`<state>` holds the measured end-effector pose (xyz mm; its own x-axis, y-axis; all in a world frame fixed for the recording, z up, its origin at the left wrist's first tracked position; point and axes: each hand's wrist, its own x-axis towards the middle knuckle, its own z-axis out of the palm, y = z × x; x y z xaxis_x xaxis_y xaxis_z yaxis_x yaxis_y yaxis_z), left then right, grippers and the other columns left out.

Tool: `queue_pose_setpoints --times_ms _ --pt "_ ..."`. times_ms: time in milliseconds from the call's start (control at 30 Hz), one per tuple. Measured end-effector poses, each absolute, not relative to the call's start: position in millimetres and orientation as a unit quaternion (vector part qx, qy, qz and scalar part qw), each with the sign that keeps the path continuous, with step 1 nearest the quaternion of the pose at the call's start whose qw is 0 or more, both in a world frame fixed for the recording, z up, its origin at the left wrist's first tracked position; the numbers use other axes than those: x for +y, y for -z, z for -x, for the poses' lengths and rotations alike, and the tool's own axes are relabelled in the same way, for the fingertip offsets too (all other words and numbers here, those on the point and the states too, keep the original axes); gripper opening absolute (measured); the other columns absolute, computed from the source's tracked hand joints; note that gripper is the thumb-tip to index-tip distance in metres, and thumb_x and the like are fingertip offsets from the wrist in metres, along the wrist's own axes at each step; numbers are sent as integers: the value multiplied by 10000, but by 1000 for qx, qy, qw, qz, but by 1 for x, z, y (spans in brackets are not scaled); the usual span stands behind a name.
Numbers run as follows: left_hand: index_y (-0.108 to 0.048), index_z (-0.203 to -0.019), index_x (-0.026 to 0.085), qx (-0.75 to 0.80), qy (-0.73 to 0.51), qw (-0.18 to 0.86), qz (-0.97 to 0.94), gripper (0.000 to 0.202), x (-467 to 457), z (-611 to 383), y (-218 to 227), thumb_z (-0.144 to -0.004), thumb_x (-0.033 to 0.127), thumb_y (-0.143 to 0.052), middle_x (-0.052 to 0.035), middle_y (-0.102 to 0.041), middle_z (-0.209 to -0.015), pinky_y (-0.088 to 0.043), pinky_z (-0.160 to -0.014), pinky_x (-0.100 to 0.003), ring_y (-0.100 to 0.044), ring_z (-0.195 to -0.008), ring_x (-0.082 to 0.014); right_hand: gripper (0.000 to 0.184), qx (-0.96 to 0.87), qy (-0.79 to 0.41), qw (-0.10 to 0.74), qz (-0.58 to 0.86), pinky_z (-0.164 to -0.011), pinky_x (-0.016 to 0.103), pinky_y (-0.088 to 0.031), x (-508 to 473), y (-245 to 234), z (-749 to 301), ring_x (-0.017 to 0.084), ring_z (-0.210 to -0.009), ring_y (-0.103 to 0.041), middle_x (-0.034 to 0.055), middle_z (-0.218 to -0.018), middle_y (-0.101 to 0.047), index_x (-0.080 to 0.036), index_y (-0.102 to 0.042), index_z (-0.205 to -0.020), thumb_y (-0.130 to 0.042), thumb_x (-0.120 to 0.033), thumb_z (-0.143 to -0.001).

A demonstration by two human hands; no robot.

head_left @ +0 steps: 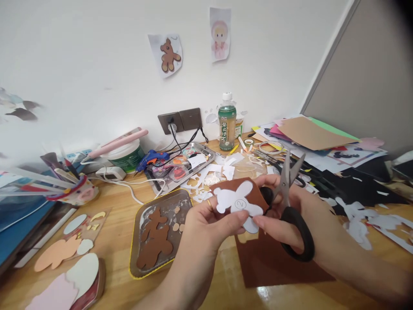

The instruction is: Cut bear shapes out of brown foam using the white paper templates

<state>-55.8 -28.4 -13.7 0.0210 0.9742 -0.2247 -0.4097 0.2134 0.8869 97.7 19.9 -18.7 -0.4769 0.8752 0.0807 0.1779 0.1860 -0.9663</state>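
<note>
Scissors (284, 186) with black handles sit in the right grip (306, 207), blades spread and pointing up and away, one handle loop around the thumb side. That thumb also presses the near edge of the white paper shape (234, 198), which bears a circled 2. The left grip (204, 230) is clamped on the same shape from its left side, thumb on the paper, so it lies between the two hands, against a brown piece (260, 199) showing behind it. Below the right grip, a larger brown sheet (274, 262) lies flat on the desk (118, 232). Just left of the left grip stands a yellow-edged tray (133, 258) with brown cutouts (158, 249) and small tan pieces (176, 226) in it. Farther left of that grip is a peach cutout (58, 253). Beyond the left grip, a blue glue gun (151, 160) lies near a second, clear-lidded case (158, 185); beyond both hands, a green-labelled bottle (227, 127) stands upright. Right of the right grip are white scraps (356, 224), with stacked coloured paper (316, 133) past them.
</note>
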Motion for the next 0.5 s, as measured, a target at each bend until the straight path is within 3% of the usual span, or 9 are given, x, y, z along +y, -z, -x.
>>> queue_pose_setpoints --times_ms 133,500 --pt "-685 -814 160 429 -540 655 -309 89 -27 56 16 -773 225 -640 -19 -695 -779 -471 -706 -210 -593 -722 -104 330 -705 -511 316 377 -503 175 -458 20 20 -100 91 -564 -545 -74 -701 -574 -267 -449 -1023 -626 -162 -765" --pt "-687 -875 129 387 -547 687 -279 126 -25 56 17 -784 196 -633 -32 -694 -799 -497 -611 -151 -607 -688 -81 326 -628 -588 388 330 -488 115 -449 21 29 -106 53 -545 -541 -80 -702 -591 -320 -508 -1028 -669 -203 -770"
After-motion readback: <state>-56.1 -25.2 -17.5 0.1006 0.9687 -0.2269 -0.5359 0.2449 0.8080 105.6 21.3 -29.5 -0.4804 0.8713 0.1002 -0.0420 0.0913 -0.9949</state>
